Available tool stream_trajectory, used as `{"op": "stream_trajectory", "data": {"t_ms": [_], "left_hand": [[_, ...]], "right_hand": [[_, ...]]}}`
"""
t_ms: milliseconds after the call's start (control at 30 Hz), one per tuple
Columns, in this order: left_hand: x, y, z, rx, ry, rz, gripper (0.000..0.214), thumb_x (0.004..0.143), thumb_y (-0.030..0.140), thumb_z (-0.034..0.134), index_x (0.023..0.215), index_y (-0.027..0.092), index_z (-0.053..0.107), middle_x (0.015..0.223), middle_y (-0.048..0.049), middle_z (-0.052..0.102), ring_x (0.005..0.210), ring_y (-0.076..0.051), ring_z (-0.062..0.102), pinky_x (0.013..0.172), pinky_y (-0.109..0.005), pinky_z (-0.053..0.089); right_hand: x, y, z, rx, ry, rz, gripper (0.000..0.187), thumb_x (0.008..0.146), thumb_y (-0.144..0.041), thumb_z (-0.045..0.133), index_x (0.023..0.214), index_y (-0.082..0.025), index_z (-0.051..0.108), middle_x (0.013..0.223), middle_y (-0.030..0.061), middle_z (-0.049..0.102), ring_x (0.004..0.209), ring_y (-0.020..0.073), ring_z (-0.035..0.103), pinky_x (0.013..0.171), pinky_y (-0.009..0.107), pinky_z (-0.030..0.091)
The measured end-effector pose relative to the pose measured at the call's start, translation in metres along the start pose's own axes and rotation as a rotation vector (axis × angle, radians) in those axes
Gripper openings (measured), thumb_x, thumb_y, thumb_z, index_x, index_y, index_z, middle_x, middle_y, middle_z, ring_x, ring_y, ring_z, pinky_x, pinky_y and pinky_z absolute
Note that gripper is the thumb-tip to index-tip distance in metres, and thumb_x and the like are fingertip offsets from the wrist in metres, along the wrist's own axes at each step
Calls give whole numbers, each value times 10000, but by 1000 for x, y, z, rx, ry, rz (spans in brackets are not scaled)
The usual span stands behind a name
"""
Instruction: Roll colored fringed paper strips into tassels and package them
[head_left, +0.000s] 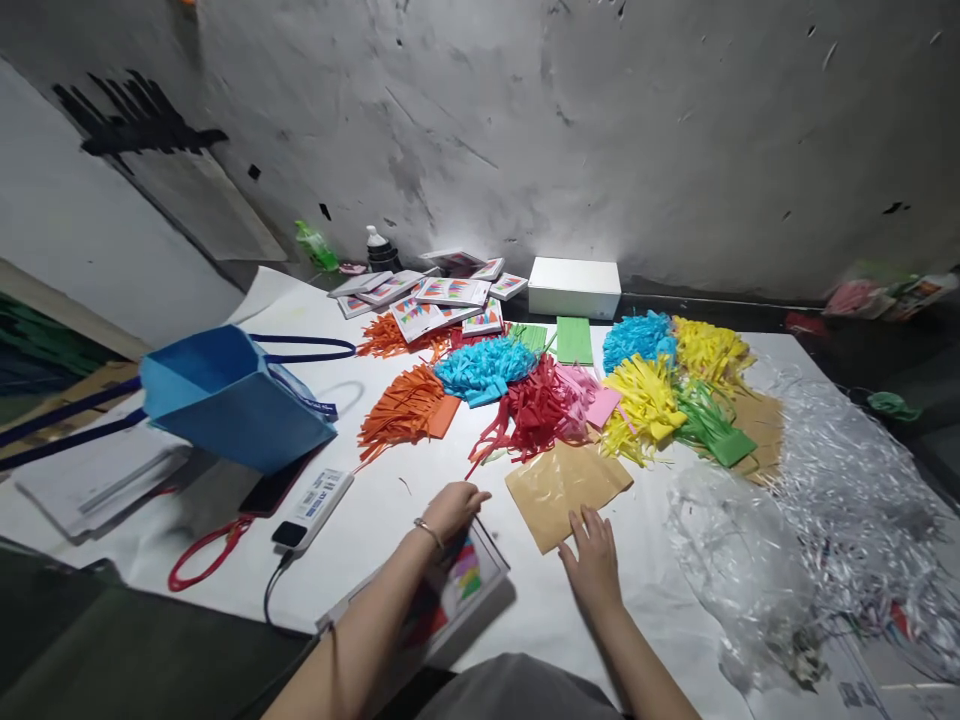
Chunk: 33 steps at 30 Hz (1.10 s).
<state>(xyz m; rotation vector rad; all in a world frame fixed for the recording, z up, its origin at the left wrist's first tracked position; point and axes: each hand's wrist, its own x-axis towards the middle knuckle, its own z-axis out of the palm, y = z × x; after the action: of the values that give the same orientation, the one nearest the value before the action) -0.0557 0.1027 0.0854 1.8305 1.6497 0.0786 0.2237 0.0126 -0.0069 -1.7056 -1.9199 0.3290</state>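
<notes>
My left hand (451,512) is over the upper edge of a flat box (491,580) with a colourful printed picture, which lies near the table's front edge partly under my left forearm. Its fingers are curled together, and what they pinch, if anything, is hidden. Just beyond them hangs a thin red strip from the dark red paper tassel bundle (536,410). My right hand (594,565) rests with spread fingers at the lower edge of a brown paper bag (562,480), which lies flat and wrinkled on the white table covering (420,520).
Behind are orange (405,405), blue (484,365), pink (579,395), yellow (641,400) and green (709,415) tassels. Several printed boxes (450,290) and a white box (574,288) stand by the wall. Left: blue bag (225,400), power bank (319,500). Right: crumpled clear plastic (742,560).
</notes>
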Motion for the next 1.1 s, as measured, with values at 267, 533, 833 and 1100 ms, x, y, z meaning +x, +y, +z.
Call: {"op": "stream_trajectory", "data": {"t_ms": [267,533,833,1100], "left_hand": [[38,24,62,-71,-249,-86,183,764,285,532,715,172,667,732,-28,702,716,-181,625,622,-246,403],[39,22,59,-149,-176,-184,272,729,288,572,967,159,596,809,-41,674,750,-192,605,624,-258,385],[43,31,71,-374,-259,-188,235,631,367,658,733,167,590,601,36,550,590,-142,489,525,-238,307],[44,34,77,-597,-413,-94,251,627,368,637,716,135,664,577,39,554,559,-115,460,544,-233,332]], "right_hand": [[6,22,1,-163,-60,-20,433,906,-501,473,1183,-180,561,1363,163,487,1300,318,383,1088,589,171],[17,27,-5,-95,-46,41,401,880,-538,506,975,-155,574,1319,190,512,1295,307,385,1107,582,101],[21,59,-15,-64,-54,-101,378,877,-532,514,995,-175,554,1295,160,538,1277,292,416,1103,584,134],[38,7,-24,225,-97,-142,202,910,-264,529,1082,-232,631,1069,81,629,1036,227,545,949,442,393]]}}
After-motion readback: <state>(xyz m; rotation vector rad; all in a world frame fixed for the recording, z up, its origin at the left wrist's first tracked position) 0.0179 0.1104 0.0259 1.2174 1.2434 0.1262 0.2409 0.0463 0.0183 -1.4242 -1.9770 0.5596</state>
